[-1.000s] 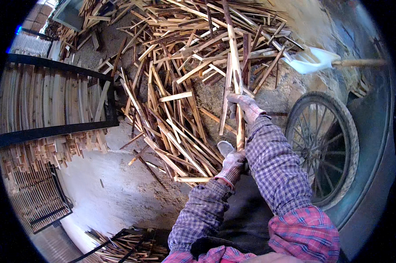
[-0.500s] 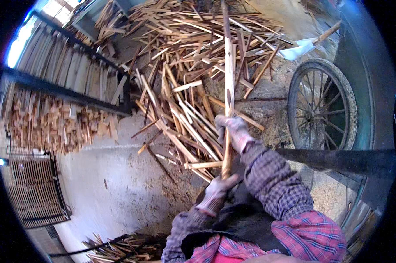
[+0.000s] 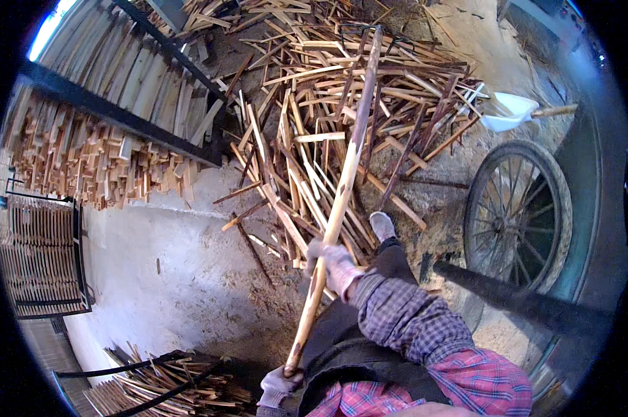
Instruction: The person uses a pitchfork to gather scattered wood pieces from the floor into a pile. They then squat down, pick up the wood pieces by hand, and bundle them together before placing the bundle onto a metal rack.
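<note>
Both my hands, in pale gloves, are wrapped round the pole of a long-handled rake. My left hand closes on the near end of the pole, low in the picture. Further up, my right hand grips it in front of my body. The pole slants away to the upper right, over a heap of loose wood strips. At its far end a dark metal head shows among the sticks; its tines are hard to make out.
Stacked wood strips fill a dark metal rack on the left. A spoked wheel and a dark bar stand at right, below a white shovel. More strips lie at lower left. My shoe is beside the heap.
My hands have drawn the rake back toward my lower left. Its pole, nearly straight ahead before, now slants to the upper right. The view has shifted, and my shoe has come into sight.
</note>
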{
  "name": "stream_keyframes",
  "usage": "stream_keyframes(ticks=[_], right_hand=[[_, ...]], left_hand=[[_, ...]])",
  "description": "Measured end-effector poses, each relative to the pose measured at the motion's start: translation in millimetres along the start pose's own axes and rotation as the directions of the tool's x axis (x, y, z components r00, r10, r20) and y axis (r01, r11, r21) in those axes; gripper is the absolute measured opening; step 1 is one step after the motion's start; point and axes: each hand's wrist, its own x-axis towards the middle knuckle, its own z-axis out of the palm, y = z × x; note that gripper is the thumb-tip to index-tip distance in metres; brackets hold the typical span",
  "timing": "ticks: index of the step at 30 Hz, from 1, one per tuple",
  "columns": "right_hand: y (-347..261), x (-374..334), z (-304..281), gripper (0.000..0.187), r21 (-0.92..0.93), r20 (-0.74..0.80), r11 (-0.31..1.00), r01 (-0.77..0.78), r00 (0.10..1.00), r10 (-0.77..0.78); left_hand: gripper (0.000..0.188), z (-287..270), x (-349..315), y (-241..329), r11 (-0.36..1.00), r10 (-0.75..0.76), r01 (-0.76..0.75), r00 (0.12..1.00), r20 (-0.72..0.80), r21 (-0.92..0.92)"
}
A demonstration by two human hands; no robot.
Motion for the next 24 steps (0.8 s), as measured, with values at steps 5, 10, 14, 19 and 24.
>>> stream_keyframes(ticks=[5,10,14,19,24], right_hand=[[-34,10,-14,0.018,0.091,-0.054,0.986,-0.14,0.988,0.145],[-113,41,-36,0.016,-0.041,-0.011,0.992,-0.12,0.993,0.12],[-251,98,-54,0.018,0.12,0.032,0.993,0.001,0.999,-0.004],[-450,156,-93,0.026,-0.304,-0.218,0.872,0.384,0.863,-0.456],[-505,172,-127,0.016,-0.817,-0.235,0.566,0.107,0.835,-0.498]], left_hand=[[0.037,32,-3,22,0.909,0.011,0.066,0.983,-0.182,0.411],[0.045,41,25,107,0.948,-0.086,0.141,0.977,-0.195,0.287],[0.044,61,115,233,0.933,0.166,-0.171,0.985,0.044,0.317],[0.052,60,137,494,0.923,0.372,-0.24,0.758,0.536,-0.301],[0.02,71,104,676,0.332,0.41,0.493,0.693,0.594,-0.804]])
